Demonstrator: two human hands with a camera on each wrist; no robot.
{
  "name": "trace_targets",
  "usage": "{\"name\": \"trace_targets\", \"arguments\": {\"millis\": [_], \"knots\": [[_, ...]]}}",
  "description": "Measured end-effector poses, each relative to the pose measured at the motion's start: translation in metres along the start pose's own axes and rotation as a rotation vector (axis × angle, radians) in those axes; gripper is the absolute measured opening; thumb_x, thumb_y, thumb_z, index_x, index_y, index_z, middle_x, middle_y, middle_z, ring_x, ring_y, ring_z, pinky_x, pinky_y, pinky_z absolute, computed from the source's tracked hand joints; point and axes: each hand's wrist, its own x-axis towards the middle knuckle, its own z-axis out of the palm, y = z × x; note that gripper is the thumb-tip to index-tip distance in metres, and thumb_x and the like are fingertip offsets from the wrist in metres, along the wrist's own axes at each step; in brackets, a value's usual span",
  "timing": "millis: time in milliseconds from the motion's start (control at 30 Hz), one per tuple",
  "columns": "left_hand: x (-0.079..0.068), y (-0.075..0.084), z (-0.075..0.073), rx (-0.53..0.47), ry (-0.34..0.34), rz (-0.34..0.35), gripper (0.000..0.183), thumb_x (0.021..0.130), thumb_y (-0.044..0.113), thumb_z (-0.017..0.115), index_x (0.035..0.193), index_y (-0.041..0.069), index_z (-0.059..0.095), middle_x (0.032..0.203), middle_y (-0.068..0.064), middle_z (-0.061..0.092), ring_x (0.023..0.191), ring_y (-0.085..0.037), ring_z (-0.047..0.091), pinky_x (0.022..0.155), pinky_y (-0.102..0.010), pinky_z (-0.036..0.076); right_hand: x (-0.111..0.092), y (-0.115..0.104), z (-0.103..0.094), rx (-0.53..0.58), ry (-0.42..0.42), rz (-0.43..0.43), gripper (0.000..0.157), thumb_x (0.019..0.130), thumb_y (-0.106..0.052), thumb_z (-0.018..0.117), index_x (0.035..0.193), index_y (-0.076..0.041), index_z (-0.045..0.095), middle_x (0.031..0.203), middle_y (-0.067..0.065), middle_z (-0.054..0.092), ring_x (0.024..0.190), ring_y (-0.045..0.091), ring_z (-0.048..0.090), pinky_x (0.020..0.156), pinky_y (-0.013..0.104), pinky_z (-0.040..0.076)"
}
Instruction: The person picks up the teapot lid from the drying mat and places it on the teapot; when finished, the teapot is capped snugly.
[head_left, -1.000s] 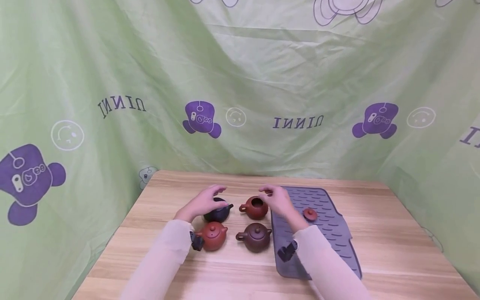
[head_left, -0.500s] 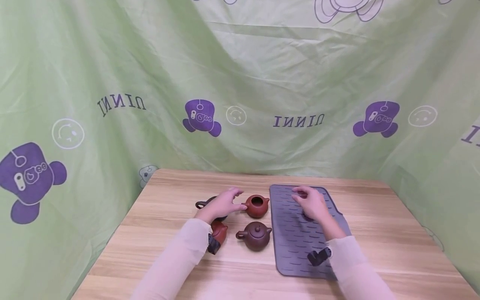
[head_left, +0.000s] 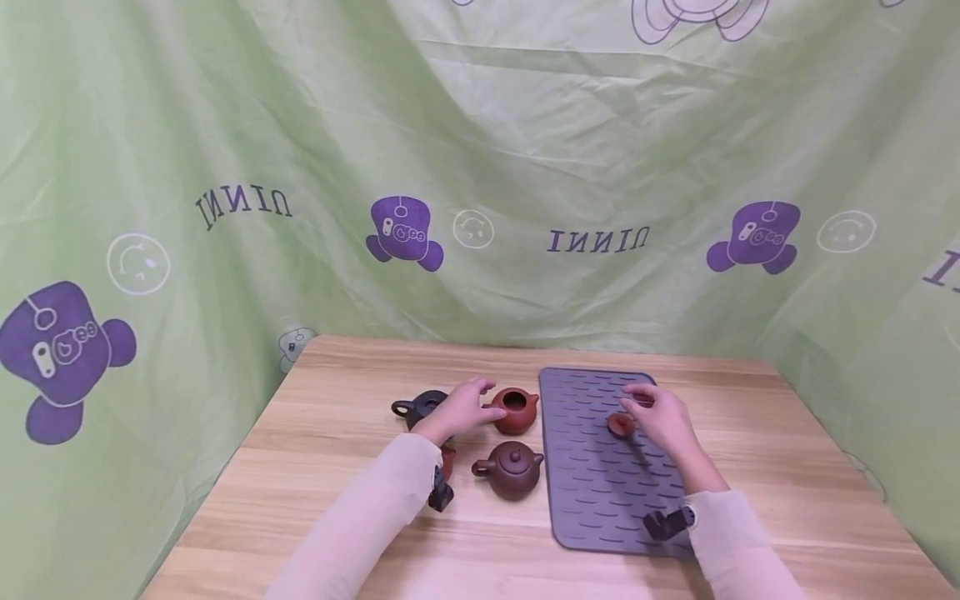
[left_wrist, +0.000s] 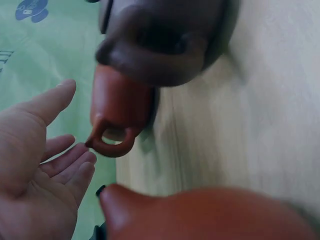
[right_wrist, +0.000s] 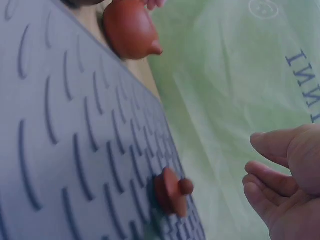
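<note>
My left hand (head_left: pixel 463 410) hovers by the handle side of a lidless reddish-brown teapot (head_left: pixel 517 414). In the left wrist view, its fingers (left_wrist: pixel 60 162) are spread loosely beside that teapot's handle (left_wrist: pixel 117 145) and hold nothing. On the grey mat (head_left: pixel 585 500) lies a small reddish lid (head_left: pixel 621 425), knob upward. My right hand (head_left: pixel 663 421) is just right of the lid, with bare space between thumb and fingers. The right wrist view shows the lid (right_wrist: pixel 171 194) on the mat, apart from the right hand (right_wrist: pixel 290 182).
A dark teapot (head_left: pixel 420 406) stands behind the left wrist. An orange-red teapot (head_left: pixel 447 462) is mostly hidden by the left sleeve. Nearer the front stands a purple-brown teapot (head_left: pixel 514 472) with its lid on. Green printed cloth (head_left: pixel 525 150) hangs around the wooden table (head_left: pixel 810 500).
My right hand has moved right from above the open teapot, over the lid, to beside it. My left hand has shifted right from the dark teapot towards the lidless one.
</note>
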Motion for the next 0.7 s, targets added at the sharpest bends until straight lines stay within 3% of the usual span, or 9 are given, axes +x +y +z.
{"name": "trace_targets", "arguments": {"millis": [367,700], "knots": [[0.004,-0.002,0.018,-0.014,0.044,-0.014,0.053,0.082,0.019,0.079,0.123,-0.006,0.058,0.118,-0.02,0.059,0.11,-0.034,0.057,0.095,-0.043,0.045,-0.004,0.024,0.007,0.013,-0.046,0.089,0.035,0.092,-0.019,0.067,0.118,0.004,0.064,0.112,0.025,0.065,0.109,0.044,0.056,0.093,0.056,0.041],[0.007,-0.003,0.024,-0.003,0.06,-0.03,0.047,0.081,0.019,0.081,0.117,-0.003,0.061,0.11,-0.013,0.06,0.103,-0.029,0.058,0.092,-0.04,0.046,-0.004,0.036,0.013,-0.001,-0.05,0.075,0.034,0.088,-0.019,0.072,0.112,0.005,0.066,0.105,0.023,0.067,0.104,0.043,0.058,0.09,0.056,0.042]]}}
